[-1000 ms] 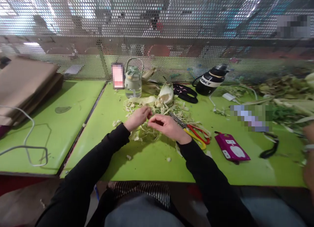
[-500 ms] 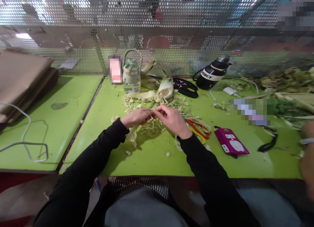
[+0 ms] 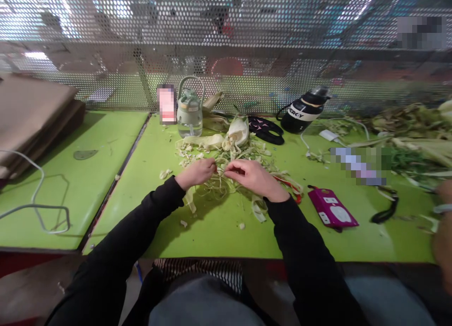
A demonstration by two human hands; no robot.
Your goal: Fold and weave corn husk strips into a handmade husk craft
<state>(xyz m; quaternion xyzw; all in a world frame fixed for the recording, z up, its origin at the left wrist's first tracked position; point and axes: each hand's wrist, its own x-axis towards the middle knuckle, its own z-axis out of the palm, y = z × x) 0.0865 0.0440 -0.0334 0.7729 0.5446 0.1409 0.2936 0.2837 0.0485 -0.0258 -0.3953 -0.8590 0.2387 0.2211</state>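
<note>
Over a heap of shredded pale-green corn husk (image 3: 221, 188), my two hands face each other with a small gap between them. My left hand (image 3: 197, 172) is closed in a pinch, and a thin pale husk strip appears at its fingertips. Thumb and fingers of my right hand (image 3: 252, 176) are also pinched together; what lies between them is too small to make out. Just beyond the hands rests a whitish husk bundle (image 3: 238, 130). Red-handled scissors (image 3: 297, 197) are partly hidden by my right wrist and some husk.
A pale green bottle (image 3: 189, 113) and a black bottle (image 3: 304, 110) stand towards the mesh screen. A purple power strip (image 3: 332, 208) lies to the right, near another person's arm (image 3: 444, 229). Folded brown cardboard (image 3: 35, 119) is at left.
My hands have drawn apart from fingertip contact. The right hand has shifted right and slightly nearer to me, covering more of the scissors. The whole view has tilted up a little.
</note>
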